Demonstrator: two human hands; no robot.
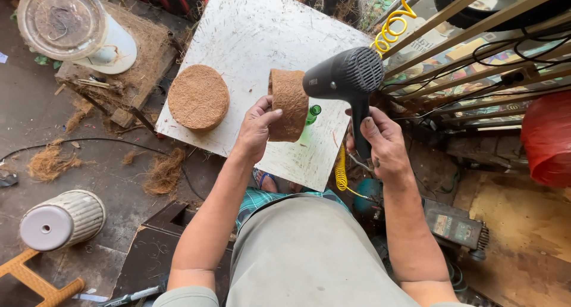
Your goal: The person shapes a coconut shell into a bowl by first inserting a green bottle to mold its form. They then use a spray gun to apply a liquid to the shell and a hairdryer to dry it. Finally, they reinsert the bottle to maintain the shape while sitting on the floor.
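Note:
My left hand (257, 130) grips a brown coir-fibre pot (289, 104), held on its side above a white board (256, 33). My right hand (383, 143) is closed round the handle of a black hair dryer (345, 78), whose nozzle points at the pot from the right. A yellow coiled cord (340, 175) hangs below the dryer's handle. A second round coir pot (198, 97) lies upside down on the board to the left. Behind the held pot, a small green bottle (313, 112) peeks out.
A white ribbed pot (59, 219) lies on the ground at left. A white pot with a clear lid (68, 27) stands on a coir-strewn board at top left. Loose fibre clumps (163, 173) litter the floor. A metal rack (476, 57) and red bag (547, 137) are at right.

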